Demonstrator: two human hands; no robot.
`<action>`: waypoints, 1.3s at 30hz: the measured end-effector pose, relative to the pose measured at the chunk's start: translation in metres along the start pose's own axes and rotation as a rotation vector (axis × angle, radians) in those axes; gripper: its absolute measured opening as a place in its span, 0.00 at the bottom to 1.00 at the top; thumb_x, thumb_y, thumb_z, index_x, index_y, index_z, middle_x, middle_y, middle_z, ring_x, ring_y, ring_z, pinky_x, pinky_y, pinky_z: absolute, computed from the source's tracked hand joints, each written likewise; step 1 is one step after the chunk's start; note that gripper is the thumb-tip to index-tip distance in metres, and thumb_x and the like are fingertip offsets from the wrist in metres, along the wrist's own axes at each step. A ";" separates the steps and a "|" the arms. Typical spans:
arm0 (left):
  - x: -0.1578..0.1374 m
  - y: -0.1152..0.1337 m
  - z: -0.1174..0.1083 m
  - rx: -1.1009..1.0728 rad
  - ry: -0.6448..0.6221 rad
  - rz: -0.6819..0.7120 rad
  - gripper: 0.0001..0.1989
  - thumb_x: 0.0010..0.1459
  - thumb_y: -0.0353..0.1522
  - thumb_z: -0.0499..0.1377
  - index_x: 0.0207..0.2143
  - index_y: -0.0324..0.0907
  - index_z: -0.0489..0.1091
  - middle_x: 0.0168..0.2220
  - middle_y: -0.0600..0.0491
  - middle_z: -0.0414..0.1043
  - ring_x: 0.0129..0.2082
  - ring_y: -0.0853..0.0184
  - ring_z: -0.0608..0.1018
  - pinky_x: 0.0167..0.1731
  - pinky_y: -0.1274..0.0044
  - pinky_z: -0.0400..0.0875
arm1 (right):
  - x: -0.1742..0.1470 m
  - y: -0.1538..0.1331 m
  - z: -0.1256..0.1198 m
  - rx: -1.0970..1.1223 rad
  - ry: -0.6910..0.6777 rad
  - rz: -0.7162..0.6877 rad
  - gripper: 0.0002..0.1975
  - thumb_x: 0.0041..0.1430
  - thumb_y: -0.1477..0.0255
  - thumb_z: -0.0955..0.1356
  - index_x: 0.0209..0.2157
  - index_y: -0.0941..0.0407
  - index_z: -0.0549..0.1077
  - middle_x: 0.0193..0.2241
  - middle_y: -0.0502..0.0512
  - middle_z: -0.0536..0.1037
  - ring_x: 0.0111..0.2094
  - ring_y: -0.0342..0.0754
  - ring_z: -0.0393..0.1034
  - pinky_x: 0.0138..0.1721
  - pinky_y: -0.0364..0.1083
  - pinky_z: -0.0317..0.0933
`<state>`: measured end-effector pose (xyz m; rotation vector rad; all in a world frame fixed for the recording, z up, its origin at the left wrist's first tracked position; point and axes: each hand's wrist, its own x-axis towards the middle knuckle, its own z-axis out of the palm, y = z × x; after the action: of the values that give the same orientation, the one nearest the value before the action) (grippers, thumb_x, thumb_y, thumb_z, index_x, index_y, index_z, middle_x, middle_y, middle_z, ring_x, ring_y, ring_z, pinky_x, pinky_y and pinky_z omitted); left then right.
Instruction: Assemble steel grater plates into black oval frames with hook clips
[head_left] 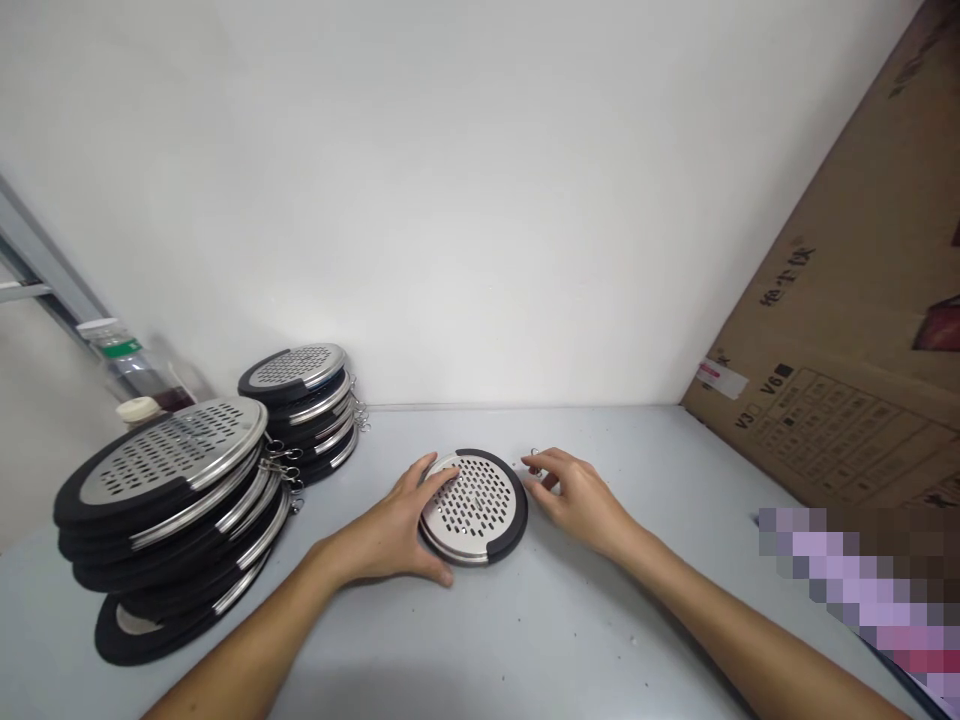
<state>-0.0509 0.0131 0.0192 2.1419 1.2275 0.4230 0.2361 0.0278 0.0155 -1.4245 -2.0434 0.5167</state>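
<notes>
A round metal disc point(474, 505) with rows of slotted holes and a black band round part of its edge lies on the grey table. My left hand point(397, 525) grips its left side, index finger over the top face and thumb at the near edge. Just right of the disc, my right hand point(574, 495) is closed in a pinch, with a small metal ring point(535, 456) at its fingertips. Whether the ring is joined to the disc cannot be seen.
Two stacks of similar discs stand at left, a larger near stack point(172, 490) and a farther stack point(300, 410), with small rings hanging off their sides. Behind them is a plastic bottle point(124, 350). A large cardboard box point(840, 330) borders the right. A white wall point(510, 200) closes the back.
</notes>
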 end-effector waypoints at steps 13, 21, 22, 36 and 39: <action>-0.008 0.022 -0.023 -0.018 0.503 0.201 0.16 0.57 0.41 0.64 0.46 0.46 0.73 0.43 0.51 0.74 0.46 0.61 0.74 0.50 0.71 0.66 | -0.008 -0.015 0.007 0.633 -0.434 0.047 0.15 0.56 0.76 0.62 0.40 0.57 0.78 0.34 0.53 0.79 0.31 0.46 0.74 0.35 0.45 0.68; 0.005 0.030 0.007 -0.261 0.310 -0.116 0.20 0.61 0.48 0.56 0.31 0.42 0.74 0.28 0.55 0.74 0.30 0.65 0.75 0.31 0.76 0.67 | -0.006 -0.006 0.007 0.635 -0.285 0.050 0.07 0.60 0.73 0.64 0.39 0.56 0.71 0.26 0.49 0.77 0.26 0.45 0.73 0.30 0.45 0.68; 0.009 0.030 0.012 -0.262 0.291 -0.124 0.20 0.61 0.48 0.56 0.32 0.42 0.75 0.29 0.55 0.75 0.31 0.64 0.75 0.33 0.76 0.67 | -0.004 0.000 0.000 0.642 -0.229 0.076 0.08 0.61 0.71 0.65 0.43 0.55 0.69 0.26 0.49 0.77 0.25 0.45 0.73 0.28 0.45 0.68; 0.019 0.033 0.021 -0.219 0.323 0.000 0.11 0.61 0.36 0.58 0.42 0.45 0.77 0.44 0.51 0.79 0.46 0.60 0.77 0.49 0.69 0.70 | -0.007 -0.017 -0.001 1.040 -0.279 0.270 0.15 0.52 0.62 0.75 0.34 0.59 0.74 0.31 0.56 0.82 0.26 0.45 0.78 0.31 0.45 0.72; 0.016 0.046 0.014 -0.257 0.314 0.092 0.11 0.62 0.36 0.58 0.44 0.45 0.77 0.44 0.51 0.78 0.44 0.63 0.78 0.46 0.72 0.71 | -0.010 -0.025 0.005 1.023 -0.292 0.193 0.16 0.52 0.61 0.75 0.34 0.59 0.74 0.28 0.55 0.82 0.26 0.45 0.77 0.30 0.45 0.71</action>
<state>-0.0049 0.0052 0.0385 1.9645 1.1683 0.9338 0.2179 0.0097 0.0247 -0.9129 -1.4129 1.6320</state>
